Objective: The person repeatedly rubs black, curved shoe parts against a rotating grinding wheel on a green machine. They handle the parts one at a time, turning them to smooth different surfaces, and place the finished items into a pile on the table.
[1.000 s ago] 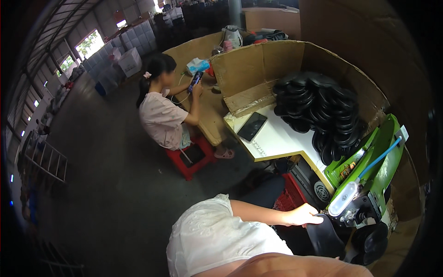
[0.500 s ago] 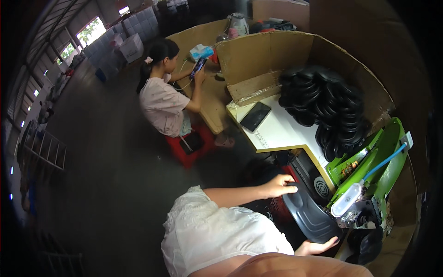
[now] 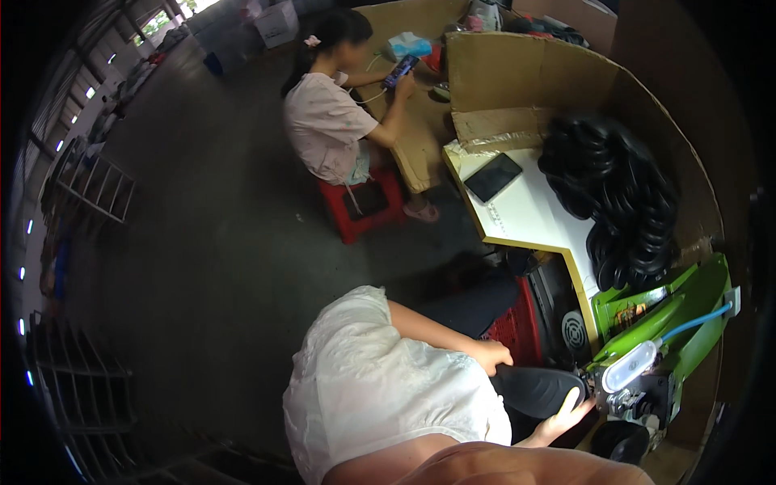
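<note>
A black, sole-shaped moulded piece [image 3: 533, 390] lies between my two hands, low at the right, with its rounded end close to a green machine [image 3: 702, 303]. My left hand [image 3: 491, 356] is closed round the end nearer my body. At the rounded end, my right hand [image 3: 566, 415] grips the piece with the thumb against it; some of its fingers are hidden. A white oval lamp [image 3: 630, 366] on a blue flexible neck hangs just beyond the right hand, over the machine's metal working parts [image 3: 638, 402].
A heap of shiny black curved pieces [image 3: 618, 198] covers much of the white table [image 3: 525, 222], beside a dark tablet [image 3: 493, 177]. Cardboard walls [image 3: 533, 77] surround it. A person [image 3: 331, 121] sits on a red stool [image 3: 356, 218] holding a phone [image 3: 401, 71]. A dark glossy part [image 3: 621, 441] sits below the machine.
The black piece has turned from a steep tilt to lying nearly level, its end nearer the machine. My left hand has moved down, and the view has shifted.
</note>
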`<state>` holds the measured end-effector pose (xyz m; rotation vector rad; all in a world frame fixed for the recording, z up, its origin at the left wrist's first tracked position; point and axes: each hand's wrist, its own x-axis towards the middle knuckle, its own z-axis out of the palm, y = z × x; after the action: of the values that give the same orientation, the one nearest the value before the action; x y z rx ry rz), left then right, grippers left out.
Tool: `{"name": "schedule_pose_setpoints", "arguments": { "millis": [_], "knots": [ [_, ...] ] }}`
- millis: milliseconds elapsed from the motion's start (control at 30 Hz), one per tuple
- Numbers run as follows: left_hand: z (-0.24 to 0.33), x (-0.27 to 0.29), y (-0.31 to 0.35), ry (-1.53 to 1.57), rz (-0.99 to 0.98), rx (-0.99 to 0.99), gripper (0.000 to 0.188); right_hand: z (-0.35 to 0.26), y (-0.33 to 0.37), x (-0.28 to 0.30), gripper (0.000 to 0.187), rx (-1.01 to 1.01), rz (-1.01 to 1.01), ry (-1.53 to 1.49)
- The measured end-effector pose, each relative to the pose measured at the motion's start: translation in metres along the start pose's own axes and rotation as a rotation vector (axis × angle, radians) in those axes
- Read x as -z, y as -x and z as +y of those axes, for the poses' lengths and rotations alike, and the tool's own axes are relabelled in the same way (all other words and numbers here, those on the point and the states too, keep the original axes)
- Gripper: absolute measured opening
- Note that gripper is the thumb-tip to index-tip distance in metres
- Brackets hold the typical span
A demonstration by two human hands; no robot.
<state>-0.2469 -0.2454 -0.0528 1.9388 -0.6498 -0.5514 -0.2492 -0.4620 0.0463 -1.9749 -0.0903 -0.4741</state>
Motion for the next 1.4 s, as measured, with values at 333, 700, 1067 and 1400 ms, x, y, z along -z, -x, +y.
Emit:
{"name": "schedule_pose_setpoints", "arguments": {
  "millis": [333, 700, 1067, 1400],
  "knots": [
    [0.121, 0.023, -0.076, 0.373, 0.201, -0.016, 0.027, 0.015, 0.012, 0.024, 0.038, -0.531, -0.090, -0.650],
    [0.104, 0.016, -0.049, 0.648, 0.222, 0.039, 0.020, 0.101, 0.148, 0.119, 0.054, -0.689, 0.112, -1.014],
    [0.058, 0.049, -0.003, 0.800, 0.182, 0.142, 0.026, 0.047, 0.003, 0.076, 0.023, -0.590, 0.230, -1.252],
    [-0.030, 0.054, 0.009, 0.825, 0.244, 0.424, 0.025, -0.002, 0.007, 0.003, 0.046, -0.529, -0.016, -1.095]
  ]
}}
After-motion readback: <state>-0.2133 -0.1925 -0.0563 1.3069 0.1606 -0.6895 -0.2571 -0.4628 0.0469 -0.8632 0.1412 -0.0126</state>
